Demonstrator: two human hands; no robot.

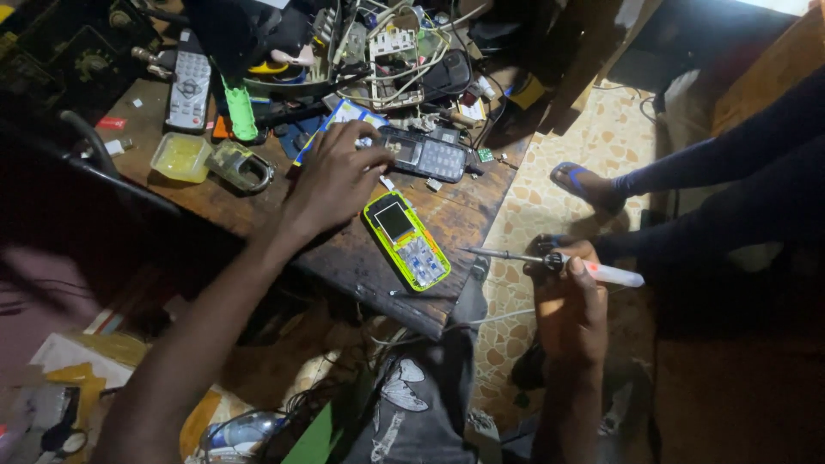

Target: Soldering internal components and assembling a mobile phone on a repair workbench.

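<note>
The left hand (337,176) reaches across the worn wooden workbench (361,258) and pinches a small dark part between thumb and forefinger, just at the near end of a dark opened keypad phone (427,156); the remaining fingers are curled loosely, and what exactly the fingertips grip is too small to tell. Just below that hand, a yellow-green keypad phone (405,239) lies face up and diagonal, apart from the hand, near the bench's front edge, probably set there for easy reach. The right hand (570,309) is wrapped closed around the white handle of a soldering iron (554,260), holding it off the bench over the patterned floor (516,215), its thin tip pointing back toward the yellow-green phone but well short of touching it, seemingly kept away from the clutter. The back of the bench is crowded with a grey remote control (188,88), a yellowish plastic tub (180,156) and tangled circuit boards and wires (395,60), so open room exists mainly along the front strip. Another person's sandalled foot (587,185) rests on the floor beyond the bench corner.
</note>
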